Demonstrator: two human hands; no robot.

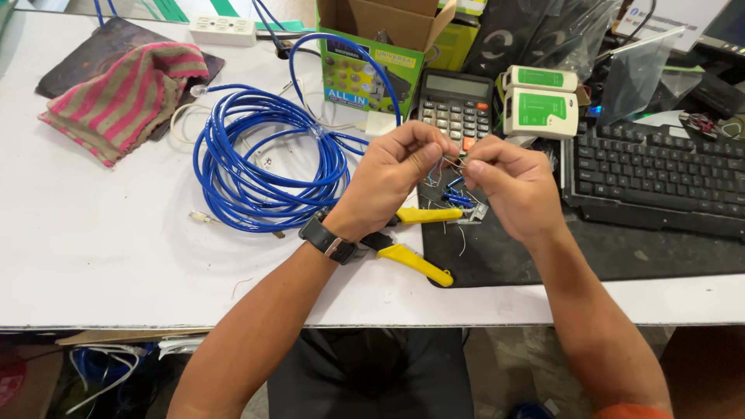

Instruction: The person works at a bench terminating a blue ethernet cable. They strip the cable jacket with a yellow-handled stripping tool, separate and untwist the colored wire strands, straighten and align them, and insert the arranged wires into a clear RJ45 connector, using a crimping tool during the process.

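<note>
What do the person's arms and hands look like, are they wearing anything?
Both arms are bare up past the elbows, with no gloves on either hand. The left hand has a dark watch strapped around its wrist, with a black band and a rectangular face. The right hand wears nothing on its wrist. At the bottom edge, a bit of orange sleeve shows on the right upper arm.

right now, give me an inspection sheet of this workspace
surface: white table with a black mat at right
job's things: thin coloured wires pinched between left hand and right hand
clutter: yellow-handled crimping tool, calculator, green-and-white cable tester, striped cloth, open green box
grippers: both hands closed on the wires, above the mat
cables: coiled blue cable on the table
surroundings: black keyboard, white power strip
</note>
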